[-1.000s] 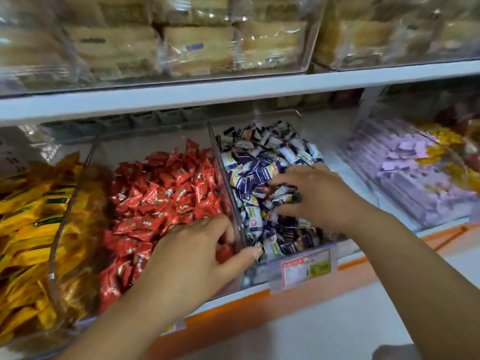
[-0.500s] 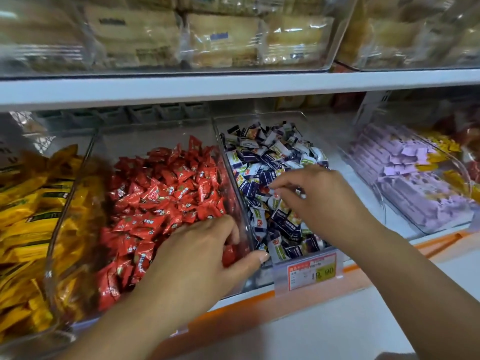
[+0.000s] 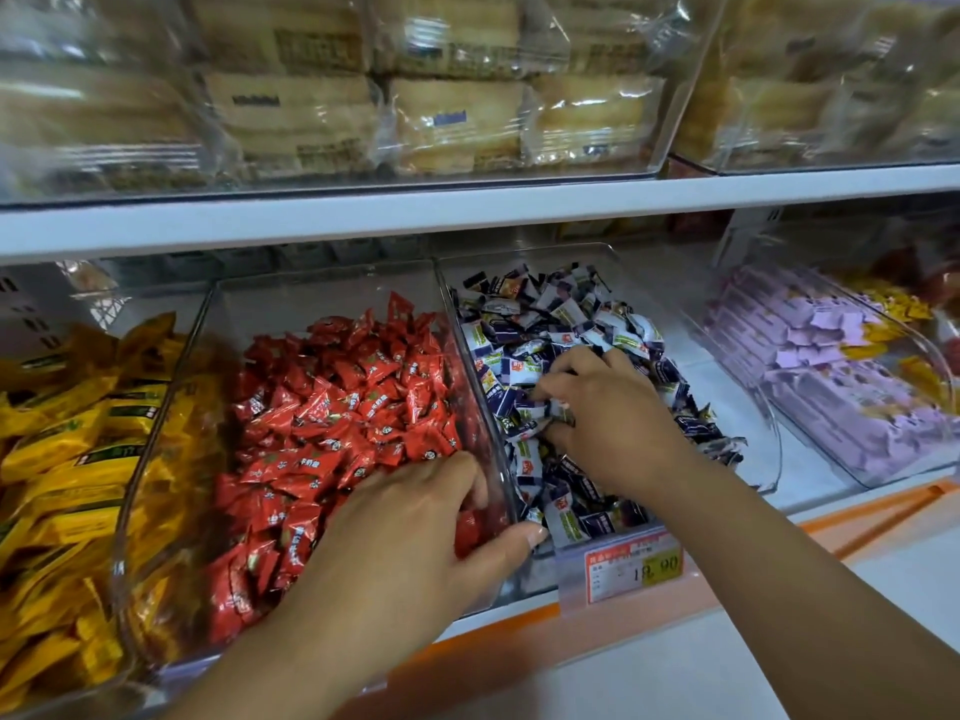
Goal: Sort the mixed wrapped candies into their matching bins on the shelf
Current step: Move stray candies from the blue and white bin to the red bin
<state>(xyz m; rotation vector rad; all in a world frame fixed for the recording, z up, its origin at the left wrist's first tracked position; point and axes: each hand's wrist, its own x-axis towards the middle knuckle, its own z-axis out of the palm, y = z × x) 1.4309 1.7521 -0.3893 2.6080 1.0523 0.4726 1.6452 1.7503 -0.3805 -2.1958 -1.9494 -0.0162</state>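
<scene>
Red candies (image 3: 337, 407) fill the middle bin (image 3: 317, 283), and the left hand (image 3: 410, 553) grips a few at its near corner. Right hand (image 3: 608, 423) sinks curled fingers among the blue-and-white candies (image 3: 545, 324); holding one? Cannot tell. Hunting strays, likely; next, pinch one out.

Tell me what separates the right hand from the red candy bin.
Only the clear wall between the bins: the right hand lies in the blue-and-white candies beside it, the red candy bin just beyond.

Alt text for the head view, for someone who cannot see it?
A person's right hand pinches blue-and-white candies in a clear bin; the left hand curls over the front corner of the neighbouring bin of red candies.
</scene>
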